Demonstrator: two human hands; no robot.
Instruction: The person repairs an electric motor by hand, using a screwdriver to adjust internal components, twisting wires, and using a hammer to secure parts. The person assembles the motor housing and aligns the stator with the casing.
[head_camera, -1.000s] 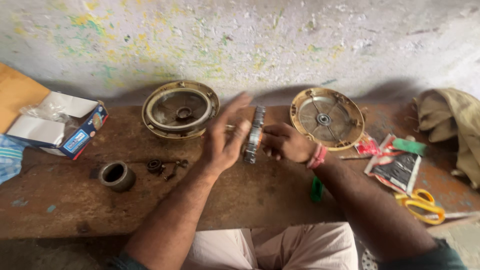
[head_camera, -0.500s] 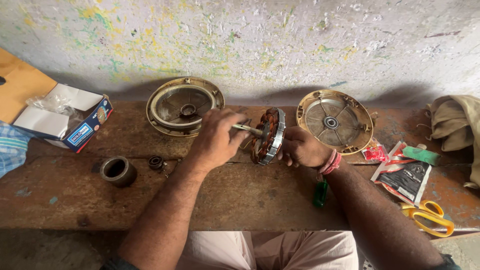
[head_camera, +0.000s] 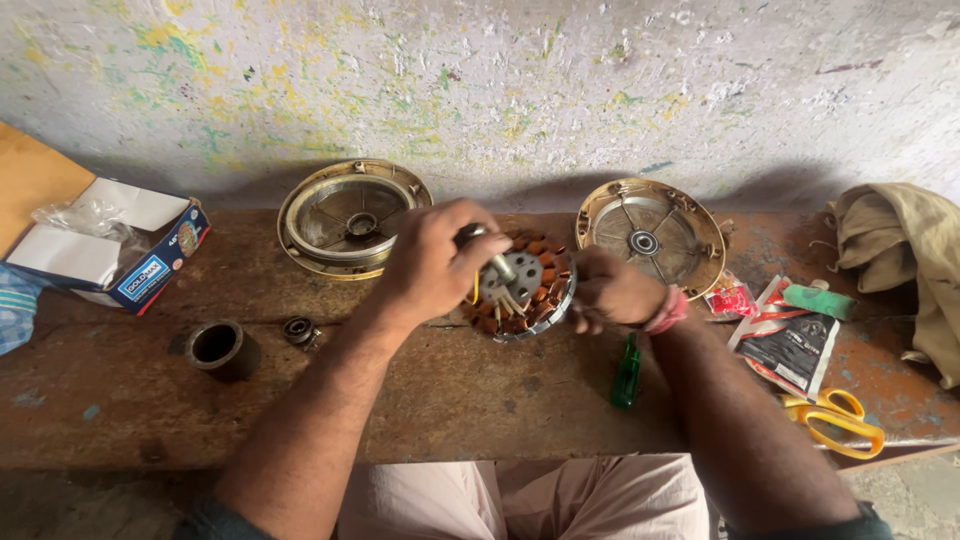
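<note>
The left hand (head_camera: 432, 262) is closed around the metal shaft (head_camera: 492, 258) of a fan motor stator (head_camera: 520, 285), whose copper windings face up. The right hand (head_camera: 608, 290) grips the stator's right rim. The stator sits near the middle of the wooden bench (head_camera: 420, 400), closer to its back edge.

Two round motor housing covers lean at the back edge against the wall: one (head_camera: 350, 218) behind the left hand, one (head_camera: 650, 235) behind the right hand. A dark metal sleeve (head_camera: 220, 348) and a small bearing (head_camera: 298, 330) lie left of centre. An open cardboard box (head_camera: 110, 255) sits at the left end. A green screwdriver (head_camera: 627, 372) lies under the right forearm. Printed packets (head_camera: 795, 345) and yellow-handled scissors (head_camera: 835, 418) lie toward the right end, where a khaki cloth (head_camera: 905, 260) is bunched.
</note>
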